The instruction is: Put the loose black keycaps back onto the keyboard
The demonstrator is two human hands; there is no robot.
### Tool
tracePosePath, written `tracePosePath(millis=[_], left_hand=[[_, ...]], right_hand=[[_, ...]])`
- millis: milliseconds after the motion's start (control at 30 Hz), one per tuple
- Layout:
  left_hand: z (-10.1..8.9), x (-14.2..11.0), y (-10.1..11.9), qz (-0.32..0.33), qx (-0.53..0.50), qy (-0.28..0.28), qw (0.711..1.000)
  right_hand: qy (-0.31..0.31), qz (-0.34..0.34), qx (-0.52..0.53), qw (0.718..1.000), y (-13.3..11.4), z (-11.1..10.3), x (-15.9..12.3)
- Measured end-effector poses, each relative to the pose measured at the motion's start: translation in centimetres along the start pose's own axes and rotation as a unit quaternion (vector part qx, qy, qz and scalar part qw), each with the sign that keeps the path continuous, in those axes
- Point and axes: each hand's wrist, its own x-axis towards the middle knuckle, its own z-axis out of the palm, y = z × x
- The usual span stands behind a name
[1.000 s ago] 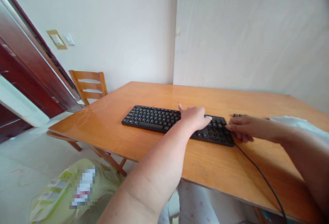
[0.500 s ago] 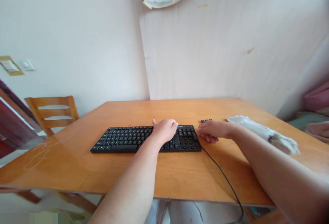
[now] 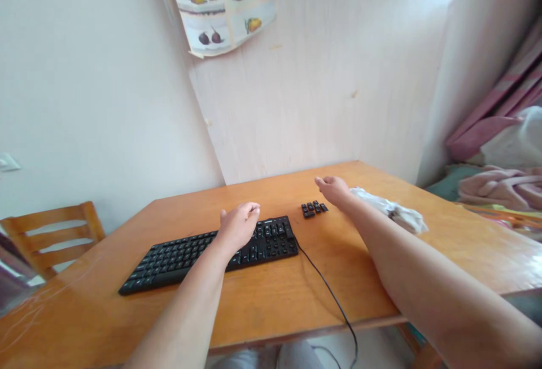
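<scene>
A black keyboard (image 3: 169, 262) lies slanted on the wooden table. Over its right half is my left hand (image 3: 239, 227), with thumb and index finger pinched together at the far side. Whatever may be between them is too small to make out. Many number-pad positions (image 3: 277, 246) show bare sockets without caps. Loose black keycaps (image 3: 313, 209) form a small group to the right of the keyboard. My right hand (image 3: 332, 188) is raised just beyond them, its fingers drawn together in a pinch; I cannot tell whether anything is in it.
A crumpled white plastic bag (image 3: 389, 210) lies right of the keycaps, partly behind my right forearm. The keyboard's black cable (image 3: 328, 290) runs over the table's front edge. A wooden chair (image 3: 55, 236) stands at the left. Fruit pictures (image 3: 224, 8) hang on the wall.
My right hand has moved from the keyboard's right edge to beyond the loose keycaps, which now show more fully. My left hand stays over the keyboard. The view has turned right and tilted.
</scene>
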Motion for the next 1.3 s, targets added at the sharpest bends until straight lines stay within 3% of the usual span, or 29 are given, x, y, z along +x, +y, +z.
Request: tracePosePath(millis=[233,433,1000,1300], left_hand=[[0.2,-3.4,-0.2,0.051,0.077,0.046,0.995],[0.1,-5.8,-0.5,0.046,0.115,0.001,0.992],[0.3,-5.6,0.7,0.100,0.153,-0.038,0.982],[-0.1,-5.6,0.7,0.092,0.138,-0.010,0.986]], right_hand=[[0.028,0.074,-0.054,0.995,3.8,0.1,1.2],[0.009,0.075,-0.083,0.994,3.7,0.1,1.0],[-0.016,0.058,-0.126,0.990,3.0,0.4,0.5],[-0.020,0.055,-0.131,0.990,3.1,0.5,0.6]])
